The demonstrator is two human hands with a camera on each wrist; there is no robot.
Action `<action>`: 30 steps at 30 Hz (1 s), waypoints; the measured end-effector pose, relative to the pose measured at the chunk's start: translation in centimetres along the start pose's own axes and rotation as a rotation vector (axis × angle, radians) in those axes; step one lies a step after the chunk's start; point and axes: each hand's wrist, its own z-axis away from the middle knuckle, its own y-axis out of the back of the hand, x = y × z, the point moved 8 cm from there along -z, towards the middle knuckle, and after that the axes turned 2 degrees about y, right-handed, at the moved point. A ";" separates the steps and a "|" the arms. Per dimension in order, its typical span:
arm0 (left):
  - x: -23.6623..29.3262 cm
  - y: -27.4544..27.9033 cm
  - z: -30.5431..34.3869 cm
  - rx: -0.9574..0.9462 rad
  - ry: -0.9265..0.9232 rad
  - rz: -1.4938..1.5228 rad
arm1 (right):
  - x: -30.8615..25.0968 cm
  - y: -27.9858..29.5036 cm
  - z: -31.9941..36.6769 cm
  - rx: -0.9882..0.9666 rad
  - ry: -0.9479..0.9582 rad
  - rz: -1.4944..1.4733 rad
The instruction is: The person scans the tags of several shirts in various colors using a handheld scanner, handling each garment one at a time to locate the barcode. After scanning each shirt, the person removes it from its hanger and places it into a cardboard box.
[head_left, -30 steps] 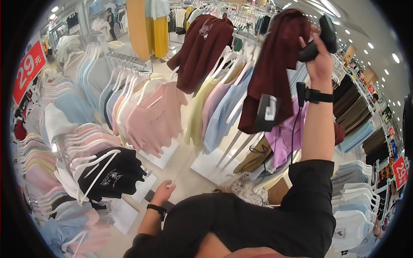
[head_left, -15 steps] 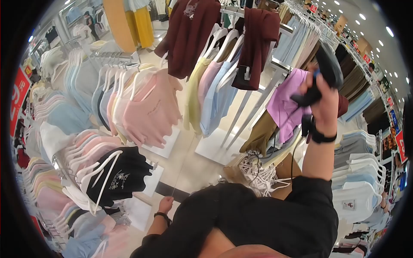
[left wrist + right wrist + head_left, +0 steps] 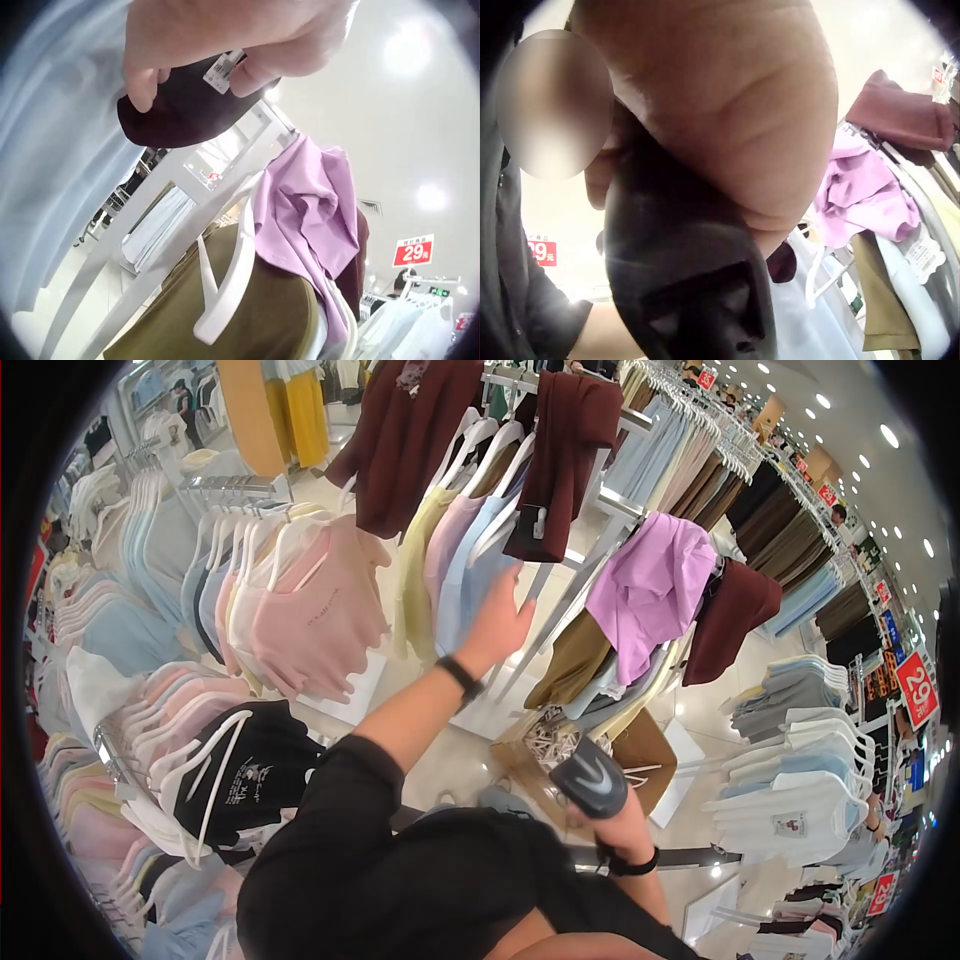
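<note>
My left hand (image 3: 500, 625) reaches out just below the folded maroon garment (image 3: 560, 450) that hangs over the end of a clothes rack. In the left wrist view its fingers and thumb stand apart, overlapping the dark maroon hem and a white price tag (image 3: 223, 73). Light blue shirts (image 3: 60, 150) hang beside it. My right hand (image 3: 627, 825) grips a black handheld scanner (image 3: 590, 780), low over a cardboard box (image 3: 655, 760) of white hangers. The scanner's dark body (image 3: 690, 262) fills the middle of the right wrist view, under the palm.
A purple garment (image 3: 650, 590) and another maroon one (image 3: 735, 615) lie over a rack to the right, above olive clothing (image 3: 570, 660). Racks with pink tops (image 3: 310, 610) and a black top (image 3: 245, 775) stand to the left. White shirts (image 3: 790, 810) hang at the right.
The right hand hung the maroon garment on the rack, let it go, and came down with the scanner. My left hand has risen from low beside the body to the garment's lower end.
</note>
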 end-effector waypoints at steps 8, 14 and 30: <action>-3.0 -3.7 -8.2 0.307 0.278 0.132 | 1.7 3.9 2.7 0.171 -0.030 -0.095; 0.6 -1.1 -4.8 0.169 0.294 0.553 | 4.6 7.1 0.6 0.105 -0.025 -0.087; 7.7 1.6 -1.5 -0.348 0.442 0.979 | -5.6 5.7 -8.9 -0.041 0.361 0.016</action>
